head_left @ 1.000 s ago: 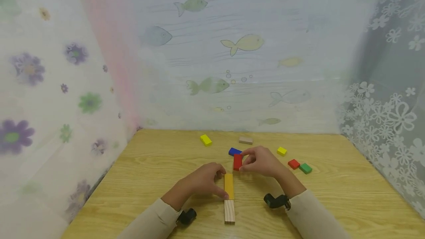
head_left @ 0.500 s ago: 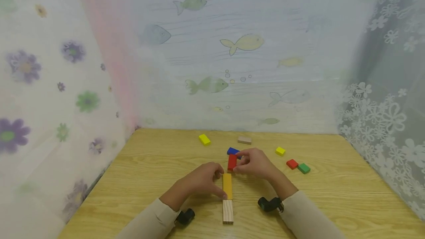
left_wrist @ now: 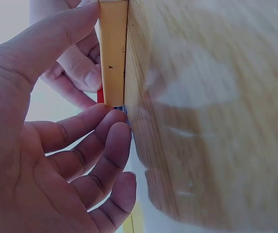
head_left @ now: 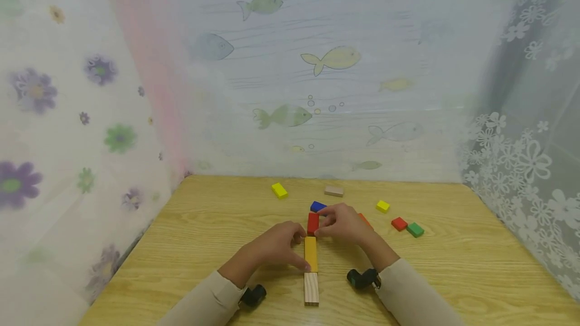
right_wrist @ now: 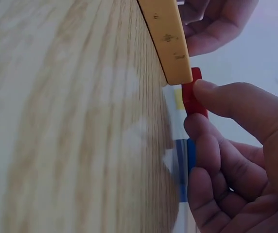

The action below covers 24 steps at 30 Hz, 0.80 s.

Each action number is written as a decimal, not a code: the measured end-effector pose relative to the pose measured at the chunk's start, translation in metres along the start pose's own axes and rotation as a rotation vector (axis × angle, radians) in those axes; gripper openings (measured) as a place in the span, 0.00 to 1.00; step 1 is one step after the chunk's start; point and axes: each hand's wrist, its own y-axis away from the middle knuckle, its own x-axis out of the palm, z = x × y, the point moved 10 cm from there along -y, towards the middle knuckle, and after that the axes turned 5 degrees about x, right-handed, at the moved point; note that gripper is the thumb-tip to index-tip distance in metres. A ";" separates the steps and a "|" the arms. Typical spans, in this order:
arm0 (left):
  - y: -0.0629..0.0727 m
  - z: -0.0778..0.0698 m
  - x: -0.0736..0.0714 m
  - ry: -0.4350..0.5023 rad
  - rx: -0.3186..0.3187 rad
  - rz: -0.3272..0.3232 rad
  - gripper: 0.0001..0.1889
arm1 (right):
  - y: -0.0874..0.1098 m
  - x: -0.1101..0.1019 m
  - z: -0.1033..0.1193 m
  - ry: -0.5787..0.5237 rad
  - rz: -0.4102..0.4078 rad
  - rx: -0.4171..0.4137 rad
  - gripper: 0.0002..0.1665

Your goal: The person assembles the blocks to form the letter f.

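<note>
My left hand point(head_left: 282, 246) spans a long orange-yellow block point(head_left: 310, 254), thumb at its near end and index fingertip at its far end. A bare striped wood block point(head_left: 311, 289) lies end to end with it on the near side. Between thumb and fingers of my right hand point(head_left: 341, 224) is a red block point(head_left: 313, 223), pinched just beyond the far end of the orange-yellow one. In the right wrist view the red block point(right_wrist: 195, 93) overlaps that end. A blue block point(head_left: 318, 207) lies close behind, partly covered by my right fingers.
Toward the back of the wooden table point(head_left: 217, 205) lie a yellow block point(head_left: 279, 190) and a light brown block point(head_left: 334, 191). On the right are small yellow point(head_left: 382, 207), red point(head_left: 399, 224) and green point(head_left: 415, 230) blocks. An orange block point(head_left: 365, 221) shows behind my right hand.
My right hand has carried the red block left and slightly nearer, in line with the orange-yellow block. The orange block has come into sight behind that hand. My left hand stays put.
</note>
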 end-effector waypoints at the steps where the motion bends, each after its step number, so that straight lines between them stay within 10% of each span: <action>1: 0.000 0.000 0.000 0.000 -0.001 0.000 0.38 | 0.000 0.001 0.000 -0.001 0.002 0.000 0.35; 24: 0.000 -0.002 -0.001 -0.014 0.007 0.010 0.38 | -0.004 0.007 -0.009 -0.028 0.034 0.014 0.34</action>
